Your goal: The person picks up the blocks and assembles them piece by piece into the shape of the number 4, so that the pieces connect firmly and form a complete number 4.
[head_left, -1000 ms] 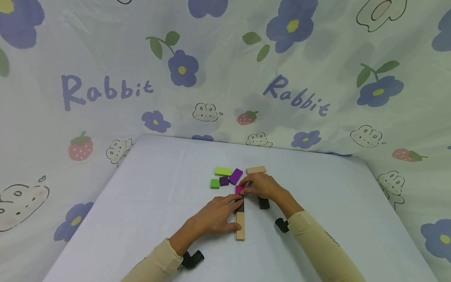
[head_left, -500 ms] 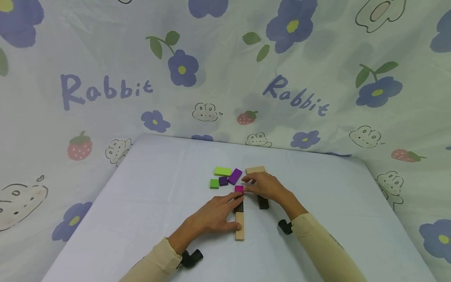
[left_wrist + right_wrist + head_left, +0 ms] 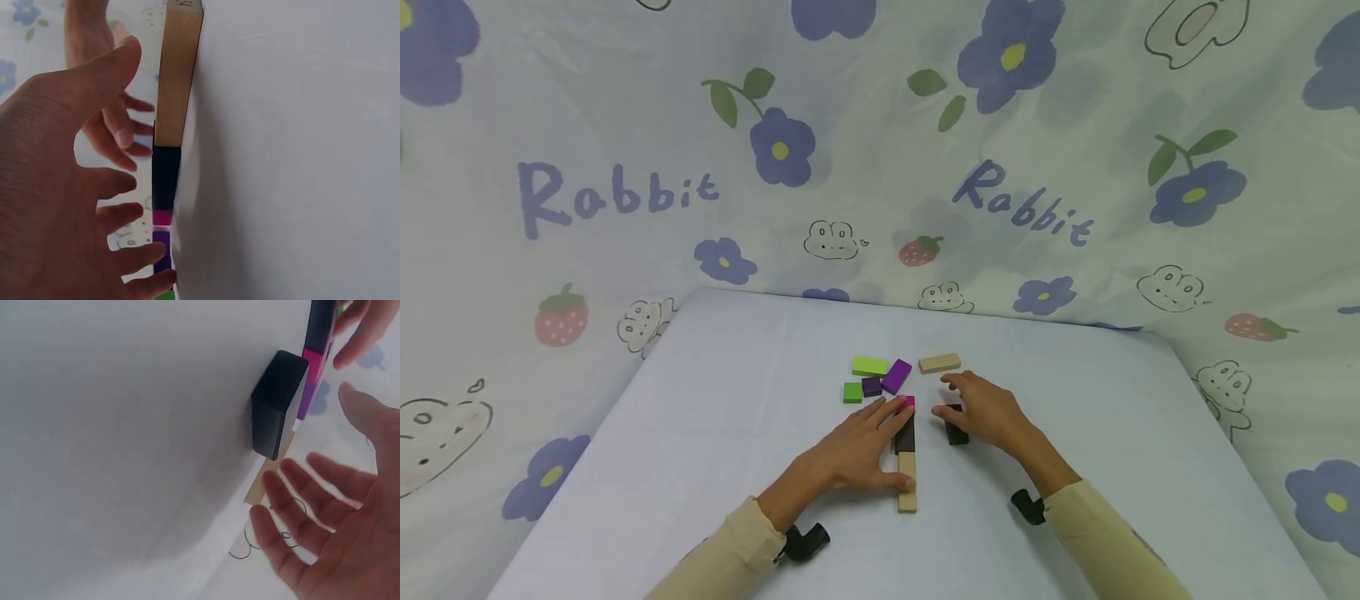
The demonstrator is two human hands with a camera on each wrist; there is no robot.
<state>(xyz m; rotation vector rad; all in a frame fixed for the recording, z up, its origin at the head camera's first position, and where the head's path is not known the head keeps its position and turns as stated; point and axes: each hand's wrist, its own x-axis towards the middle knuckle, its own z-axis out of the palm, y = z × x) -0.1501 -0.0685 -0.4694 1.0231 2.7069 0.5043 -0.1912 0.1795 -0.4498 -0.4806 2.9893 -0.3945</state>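
A straight row on the white table has a wooden block (image 3: 907,498) nearest the person, a black block (image 3: 906,435) beyond it and a magenta block (image 3: 910,401) at the far end. Along its left side lies my left hand (image 3: 861,450), fingers spread, thumb by the wooden block and fingertips by the magenta one. Whether they touch the blocks I cannot tell. To the right, my right hand (image 3: 992,410) hovers with fingers parted and holds nothing. Beside its thumb lies a second black block (image 3: 957,435), seen larger in the right wrist view (image 3: 275,403).
Behind the row lie a lime block (image 3: 870,366), a purple block (image 3: 897,376), a small dark purple block (image 3: 872,386) and a green block (image 3: 852,392). Another wooden block (image 3: 939,363) lies at the back right. A printed cloth (image 3: 850,167) hangs behind the table.
My right hand has let go of the magenta block and drawn back to the right, uncovering the rear wooden block. The left hand has stayed by the row.
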